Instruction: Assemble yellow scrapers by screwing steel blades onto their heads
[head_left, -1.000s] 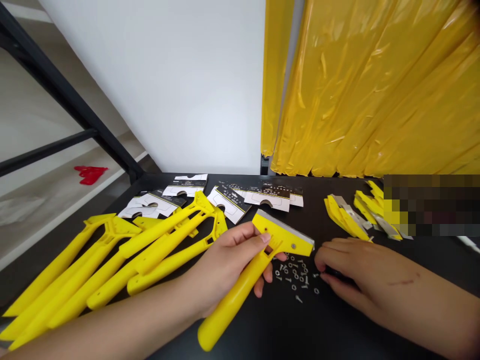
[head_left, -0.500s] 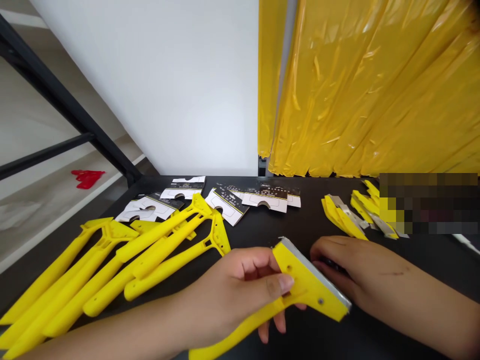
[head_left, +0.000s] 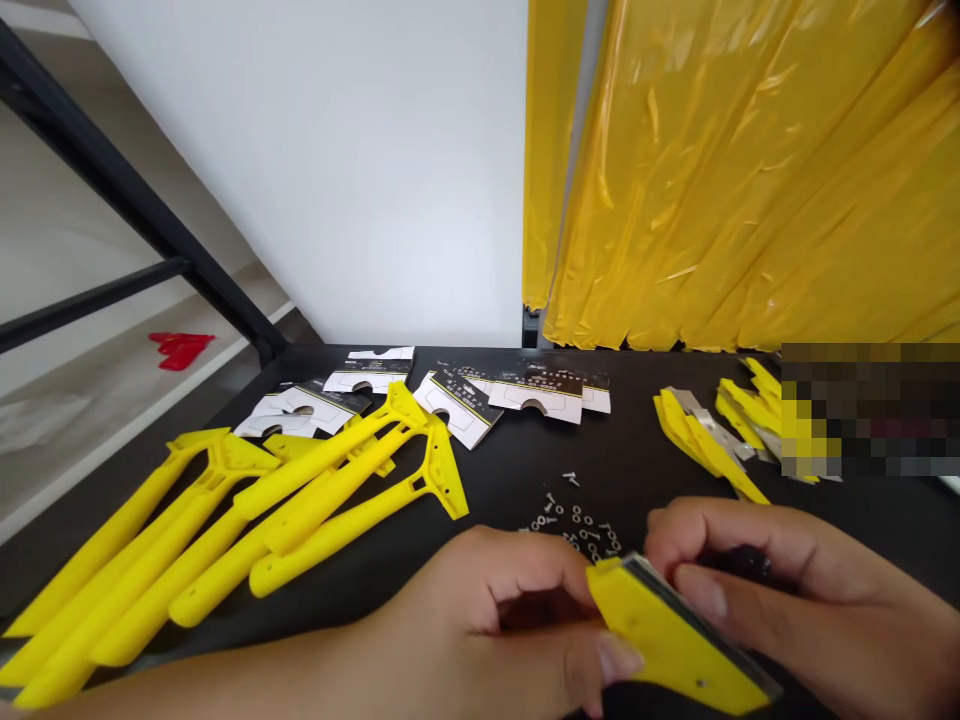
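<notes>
My left hand point(head_left: 525, 610) grips a yellow scraper point(head_left: 675, 640) by its head, thumb on the near face. A metal strip runs along the far edge of the head, with a dark line beside it. The scraper's handle is hidden or out of view. Close against that edge, my right hand point(head_left: 795, 590) has its fingers curled, the thumb at the strip. Something small and dark shows partly between its fingers; its kind cannot be made out. Beyond the scraper lie several small screws and nuts point(head_left: 576, 514), partly covered by my left hand.
Several yellow scraper handles point(head_left: 330, 500) lie at the left. Behind them are printed cards point(head_left: 536, 398). Yellow head pieces with metal blades point(head_left: 701, 435) rest at the right, beside a pixelated patch. A white panel point(head_left: 390, 180) and yellow plastic sheeting point(head_left: 735, 180) stand behind the black table.
The scraper and my left hand have moved right and down, uncovering the screws and nuts. My right hand has lowered and turned, its thumb now at the scraper's edge.
</notes>
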